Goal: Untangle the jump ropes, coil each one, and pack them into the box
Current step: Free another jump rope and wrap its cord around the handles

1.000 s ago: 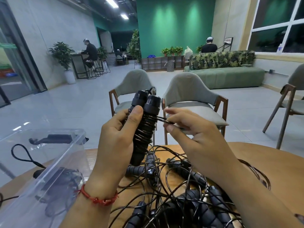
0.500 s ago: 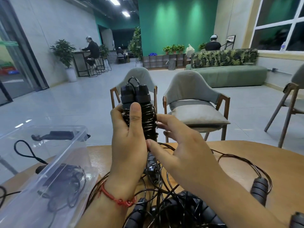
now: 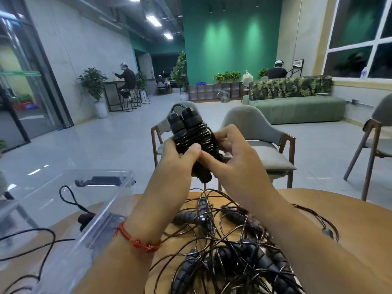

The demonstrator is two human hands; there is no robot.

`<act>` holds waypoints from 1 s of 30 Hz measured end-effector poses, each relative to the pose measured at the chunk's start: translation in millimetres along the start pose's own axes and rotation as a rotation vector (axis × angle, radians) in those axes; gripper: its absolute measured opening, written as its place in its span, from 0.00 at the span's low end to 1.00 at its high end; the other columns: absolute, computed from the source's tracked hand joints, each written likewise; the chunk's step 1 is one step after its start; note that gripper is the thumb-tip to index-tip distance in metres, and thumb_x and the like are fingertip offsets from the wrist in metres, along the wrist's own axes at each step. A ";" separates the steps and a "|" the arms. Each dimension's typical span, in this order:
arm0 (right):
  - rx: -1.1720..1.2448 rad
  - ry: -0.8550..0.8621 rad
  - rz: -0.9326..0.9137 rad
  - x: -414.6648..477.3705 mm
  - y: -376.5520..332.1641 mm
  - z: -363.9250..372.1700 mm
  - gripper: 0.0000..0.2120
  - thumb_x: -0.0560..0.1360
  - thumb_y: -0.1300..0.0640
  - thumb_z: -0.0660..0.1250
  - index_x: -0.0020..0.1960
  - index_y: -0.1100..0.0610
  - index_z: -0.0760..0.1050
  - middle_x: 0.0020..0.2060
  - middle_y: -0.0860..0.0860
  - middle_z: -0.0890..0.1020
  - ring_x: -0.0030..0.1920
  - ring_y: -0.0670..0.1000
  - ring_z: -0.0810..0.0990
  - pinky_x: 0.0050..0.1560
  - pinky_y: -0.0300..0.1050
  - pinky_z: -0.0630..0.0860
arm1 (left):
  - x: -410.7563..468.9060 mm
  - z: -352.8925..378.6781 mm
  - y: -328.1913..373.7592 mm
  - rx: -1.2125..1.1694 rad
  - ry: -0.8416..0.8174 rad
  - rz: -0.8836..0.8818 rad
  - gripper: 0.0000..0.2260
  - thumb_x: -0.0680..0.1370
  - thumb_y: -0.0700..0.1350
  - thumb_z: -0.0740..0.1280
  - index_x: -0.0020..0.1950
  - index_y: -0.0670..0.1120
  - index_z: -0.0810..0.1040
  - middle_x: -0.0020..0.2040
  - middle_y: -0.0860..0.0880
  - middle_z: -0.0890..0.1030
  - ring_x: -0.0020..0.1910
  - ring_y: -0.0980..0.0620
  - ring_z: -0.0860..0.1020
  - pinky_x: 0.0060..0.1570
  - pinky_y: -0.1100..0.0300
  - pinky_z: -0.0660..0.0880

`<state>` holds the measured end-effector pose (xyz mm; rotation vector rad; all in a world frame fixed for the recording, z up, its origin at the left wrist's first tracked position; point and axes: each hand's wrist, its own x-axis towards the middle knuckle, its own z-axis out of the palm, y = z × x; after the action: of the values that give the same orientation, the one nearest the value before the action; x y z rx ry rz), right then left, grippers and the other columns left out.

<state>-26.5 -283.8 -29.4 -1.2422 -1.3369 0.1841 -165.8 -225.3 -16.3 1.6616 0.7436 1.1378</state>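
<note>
Centre of frame: I hold one coiled jump rope (image 3: 191,134) raised above the table (image 3: 339,213), with its two black handles side by side and tilted slightly left. Its cord is wound in tight turns around the middle of both handles, and a short loop of cord stands out at the top end.

My left hand (image 3: 180,160) grips the bundle from the left. The fingers are curled round its far side and the thumb is pressed flat on the wound cord. A red bracelet (image 3: 137,242) sits on that wrist.

My right hand (image 3: 235,153) closes on the bundle from the right. Its fingers (image 3: 224,134) are curled against the turns of cord, and its thumb lies along the lower part of the handles, tip touching the tip of my left thumb. Whether a loose cord end is pinched under those fingers I cannot tell; the area is blurred.

Lower centre and lower right: the tangled jump ropes (image 3: 229,247) lie in a heap on the table beneath my forearms, handles and cords crossing one another.

Lower left: the box (image 3: 110,211), of clear plastic, stands tilted at the table's edge. Black cord and at least one black handle show through its walls.

Beyond the table, two grey chairs (image 3: 254,128) face me.
</note>
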 end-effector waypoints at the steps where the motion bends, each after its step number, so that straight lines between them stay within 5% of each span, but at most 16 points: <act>1: 0.023 -0.023 0.001 2.1 -8.9 1.1 0.15 0.79 0.45 0.76 0.59 0.49 0.74 0.51 0.45 0.87 0.54 0.48 0.87 0.55 0.57 0.86 | -4.7 -6.0 7.0 -0.015 0.026 0.001 0.13 0.82 0.56 0.65 0.66 0.57 0.77 0.57 0.52 0.85 0.55 0.56 0.85 0.60 0.44 0.83; 4: 0.065 -0.089 0.012 4.3 -37.2 10.0 0.16 0.79 0.48 0.77 0.60 0.50 0.74 0.50 0.48 0.88 0.49 0.51 0.89 0.51 0.58 0.86 | -24.3 -32.7 22.6 -0.020 0.080 -0.007 0.11 0.88 0.48 0.62 0.69 0.53 0.77 0.59 0.50 0.85 0.58 0.54 0.85 0.56 0.45 0.85; 8: 0.082 -0.200 0.024 2.8 -72.9 40.1 0.19 0.76 0.45 0.77 0.60 0.48 0.74 0.52 0.48 0.88 0.49 0.52 0.89 0.52 0.60 0.86 | -59.8 -96.8 34.3 0.288 0.085 0.020 0.12 0.87 0.49 0.61 0.66 0.66 0.75 0.61 0.59 0.83 0.60 0.57 0.82 0.61 0.46 0.82; 11: 0.040 -0.292 -0.005 0.7 -102.5 74.8 0.20 0.75 0.45 0.79 0.61 0.48 0.74 0.53 0.46 0.88 0.51 0.48 0.88 0.54 0.55 0.86 | -86.1 -163.3 45.9 0.498 0.218 0.059 0.15 0.87 0.45 0.60 0.70 0.61 0.76 0.63 0.61 0.81 0.58 0.63 0.80 0.59 0.57 0.76; 16: -0.157 -0.459 -0.049 -1.3 -138.9 153.1 0.19 0.74 0.43 0.79 0.58 0.45 0.73 0.50 0.45 0.86 0.47 0.47 0.86 0.51 0.53 0.85 | -119.8 -267.3 34.8 0.677 0.489 0.009 0.12 0.87 0.43 0.57 0.64 0.56 0.77 0.61 0.56 0.82 0.61 0.52 0.77 0.58 0.54 0.70; 19: -0.295 -0.617 -0.037 -5.2 -141.8 197.1 0.20 0.74 0.43 0.79 0.59 0.46 0.73 0.52 0.46 0.84 0.48 0.46 0.83 0.46 0.46 0.81 | -128.7 -301.6 5.7 0.739 0.463 -0.113 0.12 0.87 0.44 0.57 0.62 0.56 0.77 0.62 0.54 0.83 0.59 0.51 0.76 0.56 0.54 0.69; 22: -0.491 -0.709 -0.045 -10.6 -129.1 229.5 0.23 0.72 0.42 0.78 0.61 0.48 0.73 0.54 0.47 0.82 0.51 0.51 0.81 0.51 0.49 0.80 | -132.6 -313.0 -14.2 0.775 0.408 -0.176 0.12 0.86 0.44 0.57 0.62 0.59 0.75 0.65 0.53 0.82 0.62 0.50 0.77 0.59 0.53 0.71; 27: -0.697 -0.755 -0.006 -2.7 -103.1 265.1 0.24 0.71 0.48 0.79 0.59 0.52 0.72 0.54 0.50 0.79 0.53 0.55 0.79 0.50 0.50 0.78 | -133.3 -308.6 -24.9 1.002 0.249 -0.230 0.21 0.85 0.44 0.55 0.78 0.56 0.68 0.74 0.48 0.77 0.69 0.44 0.76 0.67 0.48 0.72; 30: -0.811 -0.728 -0.008 10.7 -85.6 280.5 0.30 0.72 0.52 0.78 0.70 0.54 0.71 0.63 0.53 0.79 0.60 0.58 0.79 0.51 0.48 0.75 | -131.5 -309.9 -21.6 1.071 0.173 -0.285 0.25 0.85 0.43 0.55 0.82 0.54 0.66 0.79 0.48 0.72 0.76 0.45 0.71 0.74 0.50 0.67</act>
<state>-289.5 -153.6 -28.4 -1.9500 -2.1667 0.0842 -501.6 -217.2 -47.3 2.1889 1.8526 0.6838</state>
